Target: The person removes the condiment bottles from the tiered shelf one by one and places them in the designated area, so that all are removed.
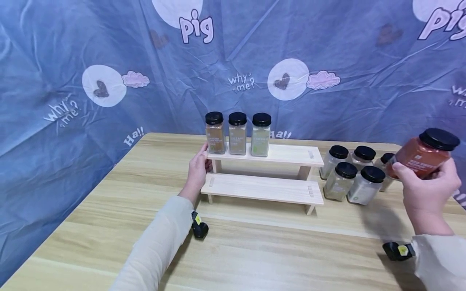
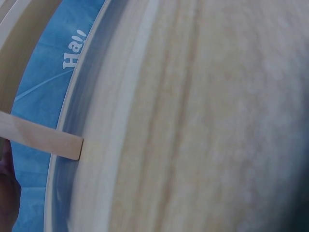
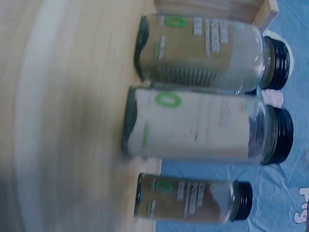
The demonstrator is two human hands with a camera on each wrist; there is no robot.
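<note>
Behind the pale wood-grain counter [image 1: 262, 258], noted a creased blue cloth [image 1: 225, 56] printed with "pig", "why me?", hearts and pink clouds. On the counter, near the middle, found a two-tier wooden rack [image 1: 258, 188], upper tier on the far side, lower tier on the near side. On the left part of the upper tier, counted three upright black-lidded jars in a row: a brown-filled jar [image 1: 216, 137] at the left end, a tan-filled jar [image 1: 237, 138] next, a pale green-filled jar [image 1: 260, 139] to the right.

At the left end of the upper tier, observed the left hand [image 1: 198, 166] — pinching the rack, thumb close by the brown-filled jar, fingers curled below. Unable to confirm contact between thumb and jar.

At the right, observed the right hand [image 1: 429, 192] gripping a red-filled jar [image 1: 422, 157] — raised above the counter, tilted, black lid toward the right, thumb across the lower part of the glass, fingers round the other side.

Between rack and right hand, counted five standing jars [image 1: 337, 186] with black lids: two near, three far, the rightmost partly hidden behind the red-filled jar. In the right wrist view, recorded three jars sideways, labels marked in green. On both arms, noted light sleeves [image 1: 156, 246].
</note>
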